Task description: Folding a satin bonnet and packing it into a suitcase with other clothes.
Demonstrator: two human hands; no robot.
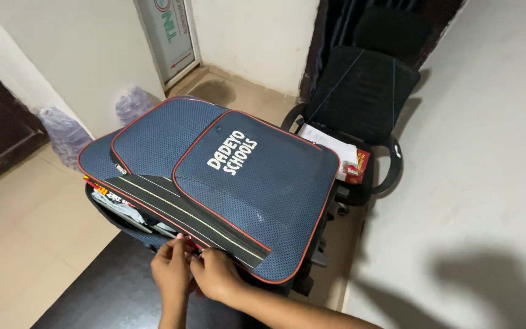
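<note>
Both hands, left (171, 268) and right (217, 277), pinched the zipper at the backpack's (232, 176) near edge, its length running far-left across the counter (111, 292).

This looks like a small office or a staff room in a school building. A black mesh office chair with curved armrests (360, 91) stands against the plain cream painted wall (257, 36), and white papers with a small red booklet (336, 152) lie on its seat. A dark smooth bench (105, 292) fills the near corner. The floor is of beige tiles (19, 207). A white framed door with a printed sign (168, 36) is at the back, and two bluish plastic bags (62, 131) lean at the wall.
</note>
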